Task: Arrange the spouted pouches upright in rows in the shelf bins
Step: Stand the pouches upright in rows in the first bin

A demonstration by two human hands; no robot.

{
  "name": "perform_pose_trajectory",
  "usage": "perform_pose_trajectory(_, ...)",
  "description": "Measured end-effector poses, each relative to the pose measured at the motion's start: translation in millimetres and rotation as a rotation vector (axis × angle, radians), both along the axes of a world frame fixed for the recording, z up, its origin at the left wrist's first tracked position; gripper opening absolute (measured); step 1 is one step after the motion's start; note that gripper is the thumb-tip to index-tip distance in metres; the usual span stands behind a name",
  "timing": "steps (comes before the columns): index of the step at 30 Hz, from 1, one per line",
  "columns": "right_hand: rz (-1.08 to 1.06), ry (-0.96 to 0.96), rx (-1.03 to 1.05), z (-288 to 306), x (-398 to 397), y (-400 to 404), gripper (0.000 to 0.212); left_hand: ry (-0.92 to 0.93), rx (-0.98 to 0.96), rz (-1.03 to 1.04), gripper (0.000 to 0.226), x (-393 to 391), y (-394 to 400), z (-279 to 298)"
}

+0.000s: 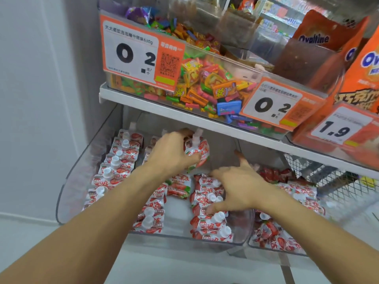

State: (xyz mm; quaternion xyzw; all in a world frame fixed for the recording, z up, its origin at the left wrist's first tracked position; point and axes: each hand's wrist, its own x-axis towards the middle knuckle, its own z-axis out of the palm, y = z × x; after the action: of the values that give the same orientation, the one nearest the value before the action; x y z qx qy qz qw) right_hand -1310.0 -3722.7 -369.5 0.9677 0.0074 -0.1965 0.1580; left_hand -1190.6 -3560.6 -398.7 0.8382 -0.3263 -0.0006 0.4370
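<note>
The left hand point(172, 152) grips a soft, squishy pouch point(198, 152) (probably best held near its spout); the right hand point(235, 191) is spread loose.

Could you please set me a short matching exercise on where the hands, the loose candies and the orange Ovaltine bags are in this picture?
Things:
1. left hand
2. right hand
3. loose candies
4. Ovaltine bags

Places or states:
A. far right of the upper shelf
B. grips a lifted pouch
C. clear upper bin
D. rests open on the right row of pouches

Pairs: 1-B, 2-D, 3-C, 4-A
</note>
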Motion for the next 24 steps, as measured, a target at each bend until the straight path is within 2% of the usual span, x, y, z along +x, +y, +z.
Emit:
perform_pose_trajectory(5,-0.018,-0.108,0.036,-6,-4,-1,0.095,-0.009,0.031,-0.034,0.044,13,-31,-19)
perform_pose_trajectory(8,-0.054,-0.140,0.065,-4,-6,1,0.100,0.033,0.069,-0.107,0.047,15,-45,-28)
perform_pose_trajectory(11,-0.084,-0.170,0.059,-5,-8,2,0.101,0.066,0.152,-0.166,0.044,17,-58,-32)
perform_pose_trajectory(14,-0.122,-0.190,0.096,-4,-8,3,0.100,0.026,0.333,-0.211,0.044,20,-65,-38)
perform_pose_trajectory(19,-0.248,-0.329,0.394,-1,-19,-2,0.089,0.030,0.536,-0.311,0.048,30,-71,-38)
perform_pose_trajectory(21,-0.353,-0.414,0.507,-2,-25,-4,0.089,0.069,0.550,-0.334,0.048,32,-75,-30)
perform_pose_trajectory(24,-0.473,-0.492,0.618,-6,-32,-7,0.100,0.176,0.515,-0.337,0.042,28,-82,-28)
